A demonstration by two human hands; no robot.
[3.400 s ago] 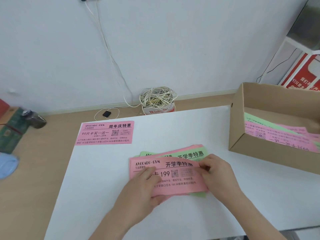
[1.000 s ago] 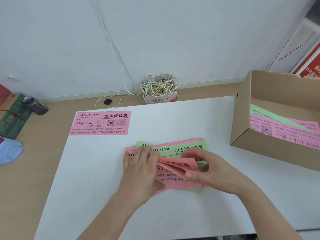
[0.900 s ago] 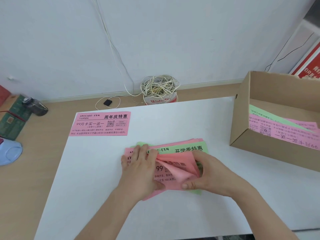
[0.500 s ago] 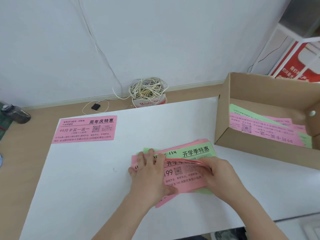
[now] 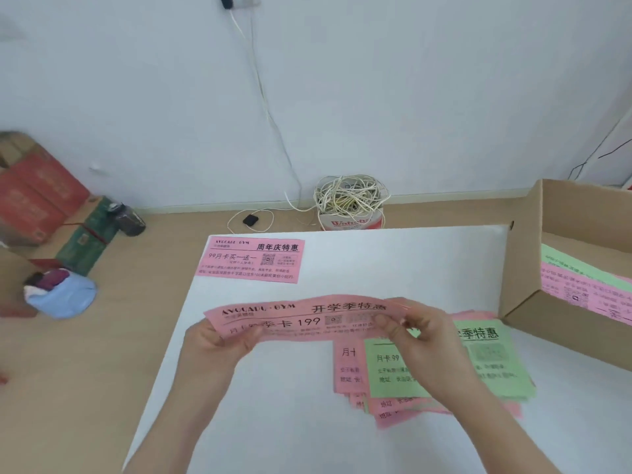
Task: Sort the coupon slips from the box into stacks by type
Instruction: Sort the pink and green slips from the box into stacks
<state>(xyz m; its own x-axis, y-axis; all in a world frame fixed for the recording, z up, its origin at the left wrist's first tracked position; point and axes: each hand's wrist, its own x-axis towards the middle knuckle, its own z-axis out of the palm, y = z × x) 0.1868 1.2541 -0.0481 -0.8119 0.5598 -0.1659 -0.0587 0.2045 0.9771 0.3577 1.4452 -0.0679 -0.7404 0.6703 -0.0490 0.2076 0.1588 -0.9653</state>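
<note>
2 hands hold 1 pink coupon slip [image 5: 307,319] above the white table [image 5: 376,261]. The left hand [image 5: 219,340] pinches its left end and the right hand [image 5: 420,333] its right end. Its long axis runs left to right, print upright toward the person. Below the right hand lies 1 fanned pile [image 5: 492,364] of pink and green slips, green on top, partly hidden by the wrist, too many to count. Farther, 1 lone pink slip [image 5: 249,260] lies flat at the table's left corner. At right, 1 cardboard box [image 5: 523,268] holds more slips. Beyond sits 1 cable coil [image 5: 350,196].

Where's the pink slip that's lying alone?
Head view, left of centre: the lone slip lies flat on the board's far left corner, beyond the held slip.
</note>
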